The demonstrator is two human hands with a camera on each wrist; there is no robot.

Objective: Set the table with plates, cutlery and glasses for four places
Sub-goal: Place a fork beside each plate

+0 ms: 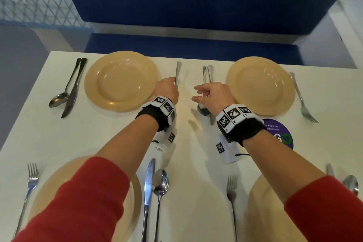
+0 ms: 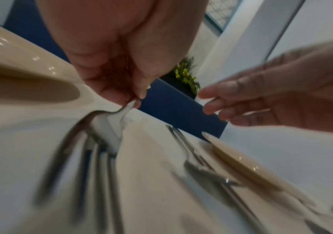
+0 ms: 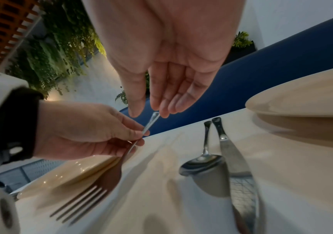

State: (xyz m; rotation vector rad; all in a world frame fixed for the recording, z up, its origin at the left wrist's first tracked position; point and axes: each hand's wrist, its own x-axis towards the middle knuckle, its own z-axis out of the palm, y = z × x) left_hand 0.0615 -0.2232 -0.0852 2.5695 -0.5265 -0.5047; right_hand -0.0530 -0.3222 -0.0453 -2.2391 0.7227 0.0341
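Observation:
Four tan plates sit on the white table (image 1: 188,143). My left hand (image 1: 170,87) pinches the handle of a fork (image 1: 178,73) just right of the far left plate (image 1: 120,80); the same fork (image 3: 93,186) hangs tines down and low over the table in the right wrist view, and appears blurred as a fork (image 2: 101,126) in the left wrist view. My right hand (image 1: 208,92) hovers open with relaxed fingers over a spoon (image 1: 203,109) and knife (image 1: 211,76) left of the far right plate (image 1: 260,85). Its fingertips (image 3: 161,110) are near the fork's handle end.
A spoon and knife (image 1: 68,88) lie left of the far left plate, and a fork (image 1: 302,98) right of the far right plate. Near plates (image 1: 261,202) have forks, knives and spoons beside them. A purple sticker (image 1: 280,133) is on the table. A blue bench (image 1: 192,47) lies beyond.

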